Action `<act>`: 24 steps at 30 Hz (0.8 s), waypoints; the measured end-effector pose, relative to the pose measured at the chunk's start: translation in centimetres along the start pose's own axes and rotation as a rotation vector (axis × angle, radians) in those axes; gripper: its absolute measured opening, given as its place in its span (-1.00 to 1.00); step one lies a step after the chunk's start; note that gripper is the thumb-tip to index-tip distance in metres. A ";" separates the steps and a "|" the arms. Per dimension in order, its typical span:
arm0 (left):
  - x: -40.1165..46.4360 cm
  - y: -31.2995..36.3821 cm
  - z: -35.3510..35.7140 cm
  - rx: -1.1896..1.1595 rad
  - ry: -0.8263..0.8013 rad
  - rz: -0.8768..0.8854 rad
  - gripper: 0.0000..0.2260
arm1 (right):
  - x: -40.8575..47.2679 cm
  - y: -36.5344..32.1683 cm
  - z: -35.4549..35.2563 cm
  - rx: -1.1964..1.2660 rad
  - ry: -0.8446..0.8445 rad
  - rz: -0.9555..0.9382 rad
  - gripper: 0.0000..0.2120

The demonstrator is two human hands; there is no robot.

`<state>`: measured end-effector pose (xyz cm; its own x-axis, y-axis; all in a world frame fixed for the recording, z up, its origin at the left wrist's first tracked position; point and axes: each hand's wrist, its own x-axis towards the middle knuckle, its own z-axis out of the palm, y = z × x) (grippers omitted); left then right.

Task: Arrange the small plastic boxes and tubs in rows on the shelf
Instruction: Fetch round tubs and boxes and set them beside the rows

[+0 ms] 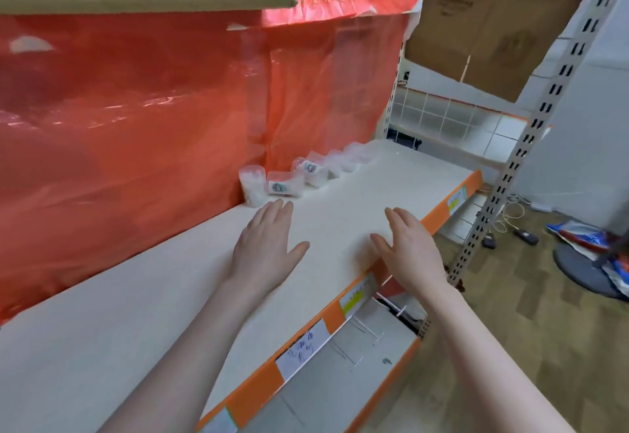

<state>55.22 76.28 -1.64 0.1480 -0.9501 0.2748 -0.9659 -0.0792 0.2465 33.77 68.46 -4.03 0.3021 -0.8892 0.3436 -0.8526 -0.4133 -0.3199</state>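
So, pale shelf (340, 194) with orange edge, red plastic sheet (136, 109) behind, small tubs (253, 185) rowed at 12 o'clock, left hand (269, 245) and right hand (412, 248) both flat, fingers straight, holding nothing, cardboard boxes (493, 24) overhead, brown floor (510, 313) at 3 o'clock

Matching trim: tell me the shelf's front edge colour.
Orange front edge, with white and yellow labels; head view.

Shelf bay: plastics, card, painted metal.
Shelf (374, 194) matt off-white, smooth; sheet (136, 109) behind it thin red plastic, glossy, creased. Tubs (252, 185) and boxes (285, 184) clear plastic, cloudy. Cartons (493, 24) matt brown cardboard. Upright (531, 133) pale painted metal, slotted.
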 end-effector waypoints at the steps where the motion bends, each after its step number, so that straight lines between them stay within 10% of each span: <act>1: 1.0 0.3 0.6 0.004 0.010 -0.012 -0.39 | 1.4 1.0 0.5 0.006 -0.005 -0.018 -0.54; 24: 20.1 9.4 10.8 0.106 0.067 -0.460 -0.40 | 32.4 14.0 9.5 0.249 -0.339 -0.289 -0.59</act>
<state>46.78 53.18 -3.83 0.5756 -0.7878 0.2194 -0.8126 -0.5209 0.2615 35.68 32.03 -5.81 0.6672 -0.7283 0.1566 -0.5988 -0.6494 -0.4687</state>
